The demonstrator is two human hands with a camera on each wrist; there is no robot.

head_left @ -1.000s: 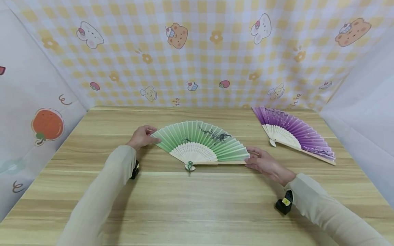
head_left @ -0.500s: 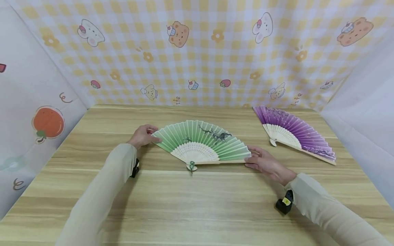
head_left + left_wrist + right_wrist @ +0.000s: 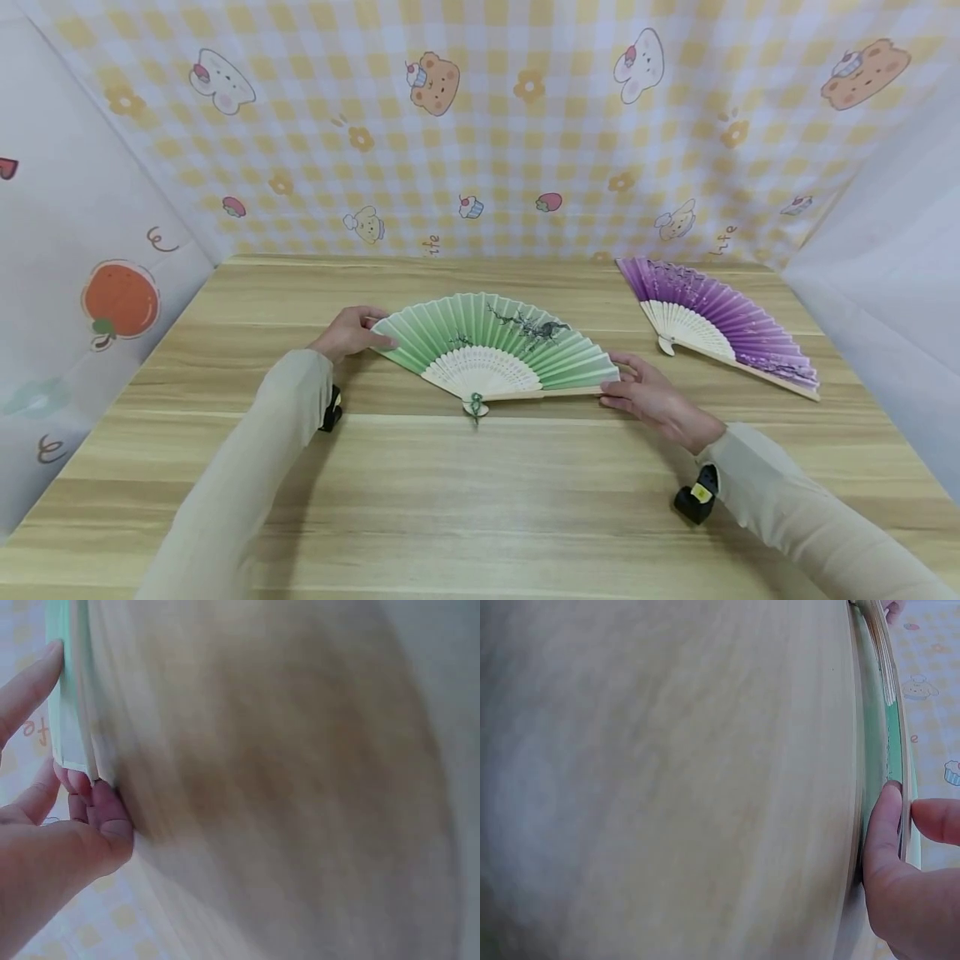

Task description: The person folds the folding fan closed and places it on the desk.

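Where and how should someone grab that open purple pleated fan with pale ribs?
Probably by the straight, pale outer stick of the open purple pleated fan, pinched from the near side: it runs along the near edge and looks firmer than the purple pleats. Staying close to the pale, rounded pivot end, where the ribs gather, may help.

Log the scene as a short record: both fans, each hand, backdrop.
Green fan: spread open, dark branch print, green cord at its base
Left hand: pinches its left end
Right hand: pinches its right end
Purple fan: spread open on the wood-grain table, right of the green one, touched by neither hand
Backdrop: yellow-and-white checked cloth with cartoon prints
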